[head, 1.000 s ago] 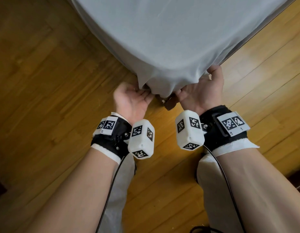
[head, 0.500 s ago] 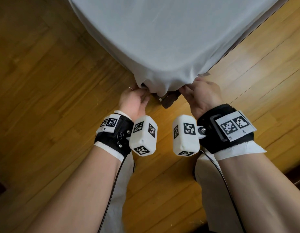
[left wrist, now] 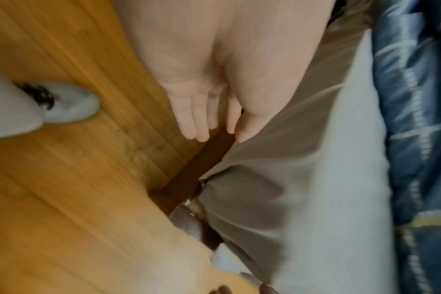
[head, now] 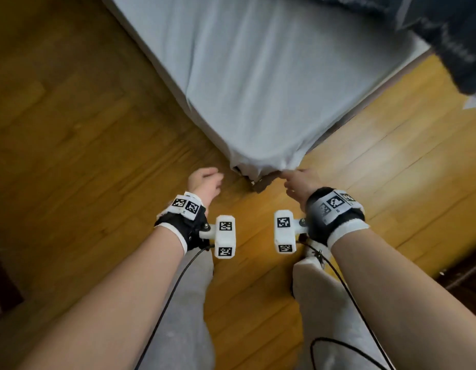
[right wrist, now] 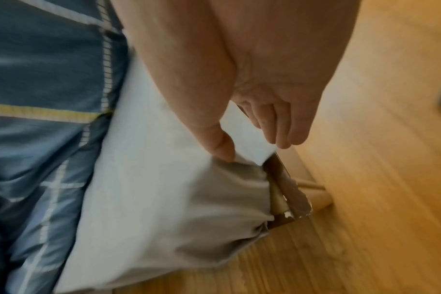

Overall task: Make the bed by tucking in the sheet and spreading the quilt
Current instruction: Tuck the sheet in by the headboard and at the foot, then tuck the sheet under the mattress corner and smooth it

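A pale grey-blue sheet [head: 258,84] covers the mattress, and its bunched corner [head: 260,164] hangs over the dark wooden bed frame [head: 260,184]. A dark blue checked quilt [head: 461,36] lies heaped at the far right of the bed. My left hand [head: 204,177] hovers left of the corner with relaxed fingers [left wrist: 202,123], holding nothing. My right hand [head: 293,177] is at the right of the corner. Its thumb [right wrist: 222,147] touches a fold of the sheet [right wrist: 151,179] while the fingers [right wrist: 277,129] hang loose.
Wooden floor [head: 84,129] surrounds the bed corner on both sides. My legs in light grey trousers [head: 186,303] stand just behind the hands, with one foot [left wrist: 63,107] on the floor. Cables run from both wrist cameras. A dark piece of furniture [head: 466,276] sits at the right edge.
Both hands have let go of the sheet corner and drawn back from under it. The head view has pulled away and lifted, so the quilt now shows.
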The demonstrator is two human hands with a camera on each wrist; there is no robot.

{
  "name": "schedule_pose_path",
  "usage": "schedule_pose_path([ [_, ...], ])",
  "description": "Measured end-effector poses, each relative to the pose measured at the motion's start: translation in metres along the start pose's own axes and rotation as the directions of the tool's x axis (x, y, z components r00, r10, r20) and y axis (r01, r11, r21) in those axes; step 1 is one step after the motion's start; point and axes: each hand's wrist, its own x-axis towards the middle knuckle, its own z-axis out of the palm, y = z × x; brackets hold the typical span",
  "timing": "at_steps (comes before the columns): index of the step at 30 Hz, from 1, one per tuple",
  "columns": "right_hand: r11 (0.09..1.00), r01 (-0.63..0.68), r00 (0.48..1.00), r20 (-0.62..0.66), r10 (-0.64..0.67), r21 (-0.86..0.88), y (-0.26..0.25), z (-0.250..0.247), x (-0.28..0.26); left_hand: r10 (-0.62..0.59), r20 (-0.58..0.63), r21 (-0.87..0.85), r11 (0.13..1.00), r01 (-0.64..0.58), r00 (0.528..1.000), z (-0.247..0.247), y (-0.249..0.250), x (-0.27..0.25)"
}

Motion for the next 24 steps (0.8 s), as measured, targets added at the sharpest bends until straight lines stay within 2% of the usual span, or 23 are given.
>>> schedule_pose_path([
  [4, 0.969, 0.052, 0.999, -0.004, -0.054, -0.241, -0.061, -0.035, -0.094, 0.114, -0.026, 0.29, 0.952, -0.102, 0.993, -0.037, 0.087, -0.093],
  [7, 0.922, 0.164, 0.986, 0.086, -0.143, -0.351, -0.124, -0.061, -0.173, 0.239, -0.006, 0.466, 0.86, -0.208, 0.971, -0.063, 0.16, -0.175],
  [9, 0.874, 0.245, 0.969, 0.118, -0.215, -0.419, -0.165, -0.08, -0.22, 0.268, 0.003, 0.533, 0.814, -0.229, 0.963, -0.079, 0.204, -0.227],
  [14, 0.754, 0.422, 0.905, 0.179, -0.386, -0.503, -0.265, -0.121, -0.321, 0.374, -0.019, 0.57, 0.766, -0.297, 0.927, -0.105, 0.3, -0.338],
  [17, 0.685, 0.507, 0.855, 0.206, -0.476, -0.523, -0.312, -0.145, -0.358, 0.427, -0.012, 0.567, 0.747, -0.346, 0.904, -0.109, 0.344, -0.384],
  [20, 0.65, 0.553, 0.82, 0.203, -0.535, -0.522, -0.348, -0.17, -0.355, 0.482, 0.023, 0.56, 0.719, -0.411, 0.876, -0.107, 0.381, -0.414],
  [24, 0.639, 0.561, 0.793, 0.119, -0.598, -0.527, -0.374, -0.2, -0.406, 0.55, 0.119, 0.575, 0.641, -0.509, 0.826, -0.089, 0.414, -0.424],
])
